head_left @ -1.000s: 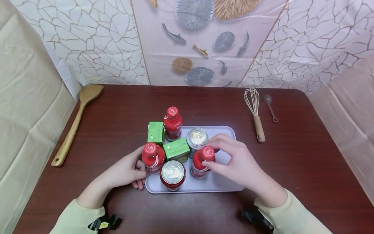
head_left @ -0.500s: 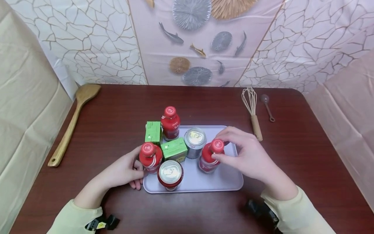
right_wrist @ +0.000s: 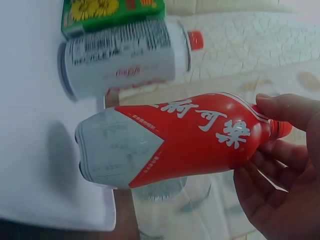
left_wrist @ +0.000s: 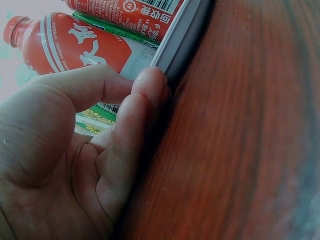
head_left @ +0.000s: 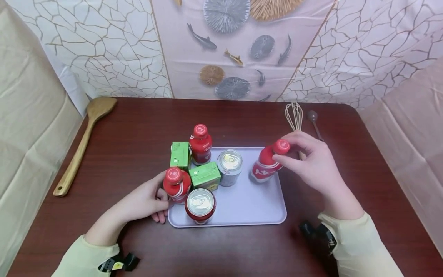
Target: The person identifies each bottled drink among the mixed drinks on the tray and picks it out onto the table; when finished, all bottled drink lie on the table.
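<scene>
Pale cloth [head_left: 119, 48] with thin gold lines hangs at the back, and a dark red-brown bench [head_left: 238, 250] is in front of it. On the bench is a light purple tray [head_left: 245, 204]. The right hand [head_left: 313, 163] holds a red bottle [head_left: 265, 164] by its neck. That bottle is tipped, above the far right part of the tray. The left hand [head_left: 143, 200] is well apart from the right one and pinches the tray's rim on the left side, just beside another red bottle [head_left: 177, 187]. A third red bottle [head_left: 200, 145] stands farther back. Two green boxes, one at the back [head_left: 180, 157] and one in the middle [head_left: 205, 176], sit close to the bottles, with a silver can [head_left: 229, 169] just beside the middle one. A red can [head_left: 200, 207] with a shiny top is near the front. Far left lies a wooden spatula [head_left: 82, 148]. Behind the right hand, a whisk [head_left: 294, 115] is partly hidden.
</scene>
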A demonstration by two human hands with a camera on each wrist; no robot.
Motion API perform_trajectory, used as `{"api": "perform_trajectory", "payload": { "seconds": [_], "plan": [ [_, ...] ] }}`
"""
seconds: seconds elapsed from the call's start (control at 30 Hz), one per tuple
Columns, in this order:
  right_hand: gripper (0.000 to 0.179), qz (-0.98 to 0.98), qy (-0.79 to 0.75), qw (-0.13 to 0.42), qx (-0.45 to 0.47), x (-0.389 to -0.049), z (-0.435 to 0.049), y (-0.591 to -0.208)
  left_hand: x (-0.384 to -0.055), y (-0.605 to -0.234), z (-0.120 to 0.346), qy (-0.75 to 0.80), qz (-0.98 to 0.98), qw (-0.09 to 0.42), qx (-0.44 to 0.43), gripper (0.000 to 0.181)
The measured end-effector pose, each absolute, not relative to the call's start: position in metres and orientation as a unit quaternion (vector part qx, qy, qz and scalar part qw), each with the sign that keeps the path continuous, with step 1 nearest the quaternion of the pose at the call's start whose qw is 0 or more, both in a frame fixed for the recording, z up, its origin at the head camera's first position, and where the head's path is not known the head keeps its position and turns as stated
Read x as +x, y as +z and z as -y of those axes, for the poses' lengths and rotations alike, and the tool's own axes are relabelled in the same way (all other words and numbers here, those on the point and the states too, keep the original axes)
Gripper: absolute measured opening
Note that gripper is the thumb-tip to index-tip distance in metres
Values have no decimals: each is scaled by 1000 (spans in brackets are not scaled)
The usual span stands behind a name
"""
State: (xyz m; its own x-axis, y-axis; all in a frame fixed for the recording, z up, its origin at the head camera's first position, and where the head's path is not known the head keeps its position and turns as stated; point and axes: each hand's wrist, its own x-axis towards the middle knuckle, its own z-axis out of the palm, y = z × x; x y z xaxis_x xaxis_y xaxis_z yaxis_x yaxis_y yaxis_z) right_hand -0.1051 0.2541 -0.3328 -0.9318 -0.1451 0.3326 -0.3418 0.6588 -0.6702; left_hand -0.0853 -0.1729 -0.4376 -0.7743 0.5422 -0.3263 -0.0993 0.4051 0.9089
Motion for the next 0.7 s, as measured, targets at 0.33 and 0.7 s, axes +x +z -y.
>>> {"api": "perform_trajectory", "payload": {
  "seconds": [0.33, 0.7],
  "plan": [
    [28, 901, 405, 150, 42, -118, -279, -332, -85, -436, 173, 522, -784, 304, 139, 87],
    [34, 897, 406, 172, -25, -131, -298, -342, -86, -438, 173, 519, -786, 305, 142, 87]
  ]
}}
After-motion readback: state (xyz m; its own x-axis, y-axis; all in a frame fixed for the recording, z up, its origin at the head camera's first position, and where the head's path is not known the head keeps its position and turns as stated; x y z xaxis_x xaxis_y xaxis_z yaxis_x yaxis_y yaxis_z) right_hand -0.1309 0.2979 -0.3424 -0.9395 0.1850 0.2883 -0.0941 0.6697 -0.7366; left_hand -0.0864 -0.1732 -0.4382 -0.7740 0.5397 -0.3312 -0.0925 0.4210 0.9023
